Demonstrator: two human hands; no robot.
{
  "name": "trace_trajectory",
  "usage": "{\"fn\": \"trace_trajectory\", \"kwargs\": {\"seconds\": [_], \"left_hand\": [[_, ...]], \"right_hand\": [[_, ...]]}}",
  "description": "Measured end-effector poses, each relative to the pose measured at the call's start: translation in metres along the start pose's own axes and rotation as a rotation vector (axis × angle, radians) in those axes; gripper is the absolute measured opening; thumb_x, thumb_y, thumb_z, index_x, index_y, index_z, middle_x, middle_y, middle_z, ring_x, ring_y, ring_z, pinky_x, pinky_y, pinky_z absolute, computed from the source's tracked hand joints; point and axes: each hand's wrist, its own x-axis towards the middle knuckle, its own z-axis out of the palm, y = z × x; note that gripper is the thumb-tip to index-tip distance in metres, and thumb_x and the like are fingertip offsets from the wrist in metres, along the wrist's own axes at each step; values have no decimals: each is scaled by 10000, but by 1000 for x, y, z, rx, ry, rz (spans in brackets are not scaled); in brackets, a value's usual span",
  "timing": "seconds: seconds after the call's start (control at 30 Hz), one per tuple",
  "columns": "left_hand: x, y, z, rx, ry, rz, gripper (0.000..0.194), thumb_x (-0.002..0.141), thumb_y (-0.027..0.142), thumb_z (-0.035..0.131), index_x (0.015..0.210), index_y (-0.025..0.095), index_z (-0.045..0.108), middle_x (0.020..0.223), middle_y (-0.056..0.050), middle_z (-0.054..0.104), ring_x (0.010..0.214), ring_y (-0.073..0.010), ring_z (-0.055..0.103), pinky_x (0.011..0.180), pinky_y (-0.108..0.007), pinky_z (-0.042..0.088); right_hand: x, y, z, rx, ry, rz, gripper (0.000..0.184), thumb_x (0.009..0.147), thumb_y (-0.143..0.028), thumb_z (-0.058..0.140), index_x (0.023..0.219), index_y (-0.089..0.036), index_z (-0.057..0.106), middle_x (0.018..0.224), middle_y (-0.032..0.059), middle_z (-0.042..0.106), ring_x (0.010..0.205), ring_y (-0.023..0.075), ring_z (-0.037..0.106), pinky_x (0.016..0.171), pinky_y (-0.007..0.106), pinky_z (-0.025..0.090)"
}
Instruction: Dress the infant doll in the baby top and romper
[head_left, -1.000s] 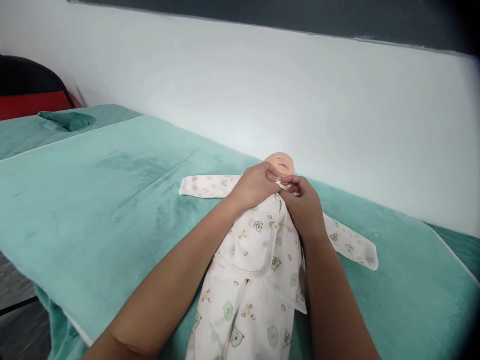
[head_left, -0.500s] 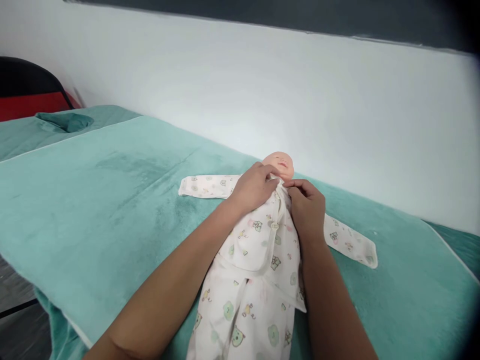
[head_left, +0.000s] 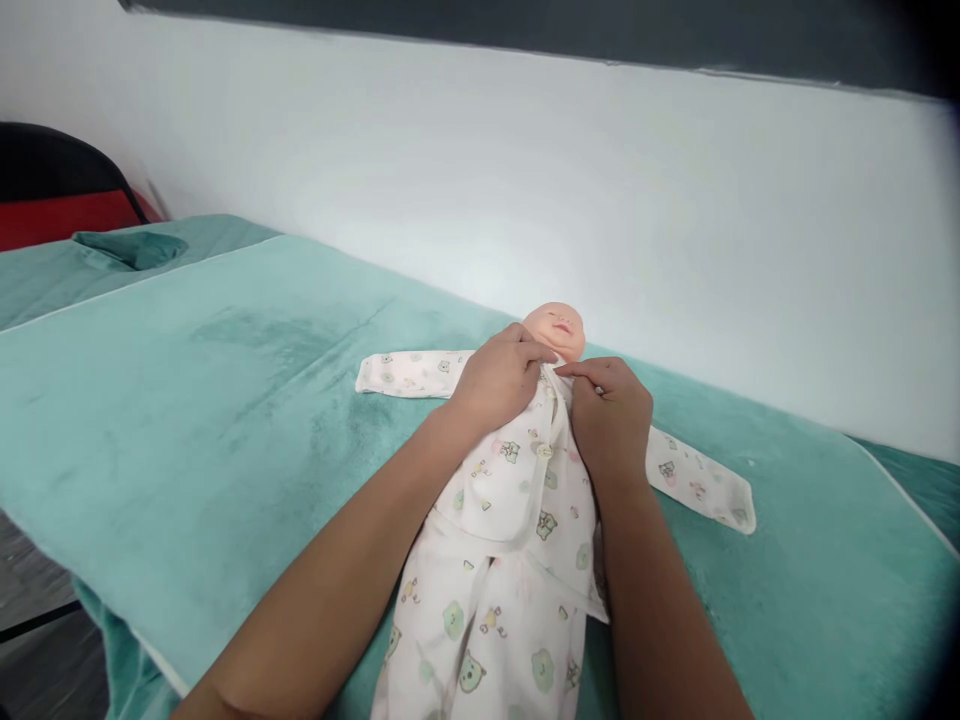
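Observation:
A baby doll (head_left: 556,328) lies on its back on a teal towel (head_left: 225,400), dressed in a white printed baby suit (head_left: 510,520) with buttons down the front. My left hand (head_left: 499,378) pinches the left edge of the suit's collar just under the doll's chin. My right hand (head_left: 611,410) pinches the right edge of the collar, its fingertips almost meeting those of the left. Both sleeves lie spread out flat to the sides.
A white wall (head_left: 600,200) runs close behind the doll. A second teal towel with a folded cloth (head_left: 131,247) lies at the far left, in front of a black and red chair (head_left: 52,195). The towel's near edge hangs over the bed at lower left.
Both hands have shifted slightly along the collar, the fingertips drawing closer together under the doll's chin. The doll has not moved.

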Motion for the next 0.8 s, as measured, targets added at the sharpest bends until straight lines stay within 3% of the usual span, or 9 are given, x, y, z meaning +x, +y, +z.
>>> {"fn": "trace_trajectory", "kwargs": {"seconds": [0.23, 0.33, 0.43, 0.57, 0.8], "left_hand": [[-3, -1, -3, -37, 0, 2, 373, 926, 165, 396, 1098, 236, 720, 1156, -42, 632, 1067, -183, 604, 898, -312, 481], [-8, 0, -7, -121, 11, 9, 351, 914, 154, 417, 1058, 240, 726, 1148, -35, 640, 1065, -173, 605, 921, -303, 471], [-14, 2, -13, -173, 9, 9, 316, 886, 131, 435, 957, 222, 729, 1075, -30, 663, 1014, -169, 608, 911, -301, 466], [-19, 8, -22, -184, -50, 28, 252, 859, 146, 477, 894, 223, 714, 987, -18, 672, 987, -179, 593, 883, -308, 457], [-19, 10, -30, -215, -184, 32, 160, 884, 306, 561, 848, 224, 693, 998, -28, 637, 933, -174, 578, 846, -313, 453]], "right_hand": [[-4, -5, -4, -24, -120, 67, 317, 837, -179, 453, 949, -233, 744, 1056, 64, 651, 966, 226, 594, 806, 369, 422], [-6, -9, -8, 2, -129, 89, 253, 850, -231, 488, 990, -222, 698, 1086, 77, 637, 930, 221, 586, 788, 364, 428], [-9, -22, -18, -15, -120, 150, 155, 869, -336, 538, 857, -224, 645, 913, 50, 654, 765, 193, 565, 693, 337, 418], [-15, -41, -34, -107, -324, 205, 310, 848, -522, 590, 735, -234, 573, 699, 8, 620, 612, 170, 508, 574, 310, 349], [-14, -40, -41, -89, -415, 233, 223, 834, -426, 594, 719, -235, 602, 648, 1, 638, 550, 163, 506, 522, 294, 323]]}}
